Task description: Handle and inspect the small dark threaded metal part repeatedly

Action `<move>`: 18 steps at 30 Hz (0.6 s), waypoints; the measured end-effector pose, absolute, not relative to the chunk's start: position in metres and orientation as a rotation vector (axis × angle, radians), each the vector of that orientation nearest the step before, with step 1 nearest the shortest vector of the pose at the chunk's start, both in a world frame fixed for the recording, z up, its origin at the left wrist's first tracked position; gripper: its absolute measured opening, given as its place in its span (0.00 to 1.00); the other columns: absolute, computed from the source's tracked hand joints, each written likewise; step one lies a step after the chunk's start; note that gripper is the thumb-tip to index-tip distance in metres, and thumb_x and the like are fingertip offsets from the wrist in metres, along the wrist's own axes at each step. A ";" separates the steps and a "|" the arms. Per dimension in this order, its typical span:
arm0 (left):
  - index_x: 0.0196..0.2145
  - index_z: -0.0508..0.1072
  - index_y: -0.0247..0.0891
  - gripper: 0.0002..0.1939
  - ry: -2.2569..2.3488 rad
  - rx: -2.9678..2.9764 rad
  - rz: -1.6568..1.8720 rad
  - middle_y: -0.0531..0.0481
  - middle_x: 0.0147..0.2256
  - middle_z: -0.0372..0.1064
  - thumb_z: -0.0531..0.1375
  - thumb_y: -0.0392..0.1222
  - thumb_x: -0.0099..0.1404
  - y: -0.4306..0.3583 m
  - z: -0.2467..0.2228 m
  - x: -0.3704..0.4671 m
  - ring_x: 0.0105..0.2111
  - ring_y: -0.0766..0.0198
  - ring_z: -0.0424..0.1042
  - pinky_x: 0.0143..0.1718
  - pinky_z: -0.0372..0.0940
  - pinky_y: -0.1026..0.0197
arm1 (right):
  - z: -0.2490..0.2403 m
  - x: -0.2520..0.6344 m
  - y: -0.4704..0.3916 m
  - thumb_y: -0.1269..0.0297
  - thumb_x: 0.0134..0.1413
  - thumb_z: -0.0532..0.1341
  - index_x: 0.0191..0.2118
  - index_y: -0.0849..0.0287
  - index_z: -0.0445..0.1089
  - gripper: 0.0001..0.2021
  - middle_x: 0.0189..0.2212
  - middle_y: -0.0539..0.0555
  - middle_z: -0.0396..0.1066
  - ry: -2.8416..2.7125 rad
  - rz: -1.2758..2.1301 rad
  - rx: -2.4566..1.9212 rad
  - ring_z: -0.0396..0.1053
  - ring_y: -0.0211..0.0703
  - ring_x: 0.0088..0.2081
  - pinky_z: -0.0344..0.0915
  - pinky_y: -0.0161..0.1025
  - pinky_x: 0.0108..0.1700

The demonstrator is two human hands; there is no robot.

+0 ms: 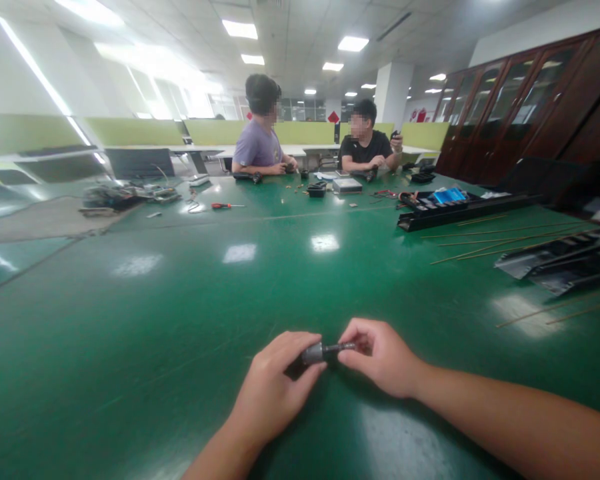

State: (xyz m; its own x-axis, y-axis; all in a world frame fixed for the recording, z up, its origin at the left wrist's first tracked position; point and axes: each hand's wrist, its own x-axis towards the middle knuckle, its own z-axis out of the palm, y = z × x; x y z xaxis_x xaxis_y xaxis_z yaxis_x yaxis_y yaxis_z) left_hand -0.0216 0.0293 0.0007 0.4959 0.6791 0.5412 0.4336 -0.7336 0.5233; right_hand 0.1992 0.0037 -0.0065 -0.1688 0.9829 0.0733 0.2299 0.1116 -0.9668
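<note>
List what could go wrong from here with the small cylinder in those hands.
Being round, the cylinder could slip from the left grip and perhaps roll across the shiny green tabletop. The thin shaft sticking out of it might bend or get knocked out of line if the right grip, whose fingers are at its far end, pushes sideways.

"What's hidden over the worktop?"
"The left hand covers part of the grey-and-black tool; its shaft's end, at the right hand, is blurred."
"The forearms?"
"Both cut off by the frame."
"And the pile on the left, toward the far edge?"
"Too blurred to sort. The bits by that edge are too small to name."
</note>
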 end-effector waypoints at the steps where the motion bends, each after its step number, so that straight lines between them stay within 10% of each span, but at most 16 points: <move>1: 0.47 0.75 0.43 0.14 0.935 2.425 1.090 0.49 0.41 0.77 0.65 0.36 0.62 0.030 0.001 -0.022 0.41 0.61 0.76 0.44 0.72 0.61 | -0.006 0.199 0.004 0.67 0.50 0.65 0.33 0.61 0.70 0.05 0.26 0.49 0.70 -1.546 1.136 -1.230 0.66 0.38 0.27 0.61 0.35 0.32; 18: 0.47 0.75 0.42 0.14 0.927 2.450 1.126 0.48 0.41 0.77 0.64 0.36 0.63 0.030 0.002 -0.025 0.40 0.61 0.76 0.44 0.72 0.61 | -0.010 0.201 0.005 0.67 0.50 0.66 0.34 0.60 0.70 0.05 0.25 0.48 0.69 -1.521 1.168 -1.234 0.65 0.37 0.26 0.60 0.34 0.31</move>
State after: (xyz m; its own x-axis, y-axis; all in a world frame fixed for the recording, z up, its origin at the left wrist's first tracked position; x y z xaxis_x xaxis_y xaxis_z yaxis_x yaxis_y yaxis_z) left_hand -0.0251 0.0297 0.0024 0.4875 0.6599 0.5717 0.4337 -0.7513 0.4974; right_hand 0.2007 0.0051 -0.0097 -0.1680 0.9846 0.0484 0.2075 0.0833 -0.9747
